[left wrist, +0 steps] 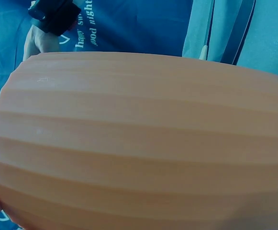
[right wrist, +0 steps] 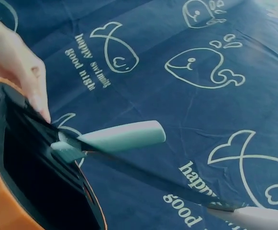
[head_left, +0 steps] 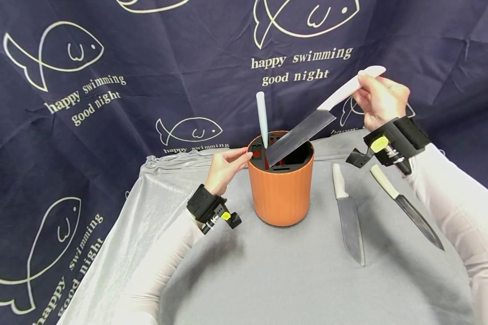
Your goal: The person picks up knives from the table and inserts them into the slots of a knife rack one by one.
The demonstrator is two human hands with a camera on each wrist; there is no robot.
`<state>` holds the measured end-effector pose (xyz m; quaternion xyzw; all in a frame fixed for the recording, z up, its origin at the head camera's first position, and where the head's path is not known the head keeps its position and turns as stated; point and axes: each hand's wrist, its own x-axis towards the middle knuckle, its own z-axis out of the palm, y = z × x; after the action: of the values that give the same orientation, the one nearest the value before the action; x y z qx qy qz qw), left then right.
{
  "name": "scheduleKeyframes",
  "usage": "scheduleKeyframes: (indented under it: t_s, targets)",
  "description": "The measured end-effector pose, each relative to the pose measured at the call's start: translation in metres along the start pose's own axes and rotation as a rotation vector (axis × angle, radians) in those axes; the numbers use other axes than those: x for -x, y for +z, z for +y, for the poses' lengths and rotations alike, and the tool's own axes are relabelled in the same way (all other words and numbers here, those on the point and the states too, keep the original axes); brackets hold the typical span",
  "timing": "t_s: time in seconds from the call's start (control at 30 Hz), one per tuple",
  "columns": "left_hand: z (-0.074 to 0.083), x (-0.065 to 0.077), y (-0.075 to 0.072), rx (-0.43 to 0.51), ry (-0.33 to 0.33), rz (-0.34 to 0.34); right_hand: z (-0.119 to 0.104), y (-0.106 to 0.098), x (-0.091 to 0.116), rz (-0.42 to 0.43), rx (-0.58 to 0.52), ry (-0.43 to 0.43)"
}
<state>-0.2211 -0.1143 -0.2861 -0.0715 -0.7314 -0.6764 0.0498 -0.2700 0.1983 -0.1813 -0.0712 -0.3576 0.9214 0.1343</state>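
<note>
- Nearest, on my grey-draped bench [head_left: 276,275], a broad knife [head_left: 348,216] and a narrower knife [head_left: 406,207] lie apart.
- Left of them stands the orange holder [head_left: 280,198]; a pale-blue handle [head_left: 262,115] sticks up from its black insert.
- My left grip [head_left: 223,169], fingers fairly straight, touches its rim.
- My right grip [head_left: 384,99] pinches a white-handled knife [head_left: 302,135], blade slanting to the insert; tip entry unclear.

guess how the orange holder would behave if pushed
The holder likely resists tipping under a light push, being broad and upright. Knocked over, it could roll, being round. The cloth beneath, creased at the back, may bunch.
</note>
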Motion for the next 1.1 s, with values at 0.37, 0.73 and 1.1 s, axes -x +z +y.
scheduleKeyframes:
  t_s: [0.37, 0.73, 1.1]
  targets:
    - [0.001, 0.000, 0.000, 0.003, -0.011, 0.002, 0.001, 0.004, 0.008, -0.010, 0.015, -0.097]
    - [0.002, 0.001, -0.001, 0.005, -0.011, -0.007, 0.004, 0.011, 0.015, -0.108, 0.023, -0.210]
    - [0.003, 0.002, -0.001, 0.003, -0.001, -0.012, -0.003, 0.030, 0.026, -0.270, 0.112, -0.285]
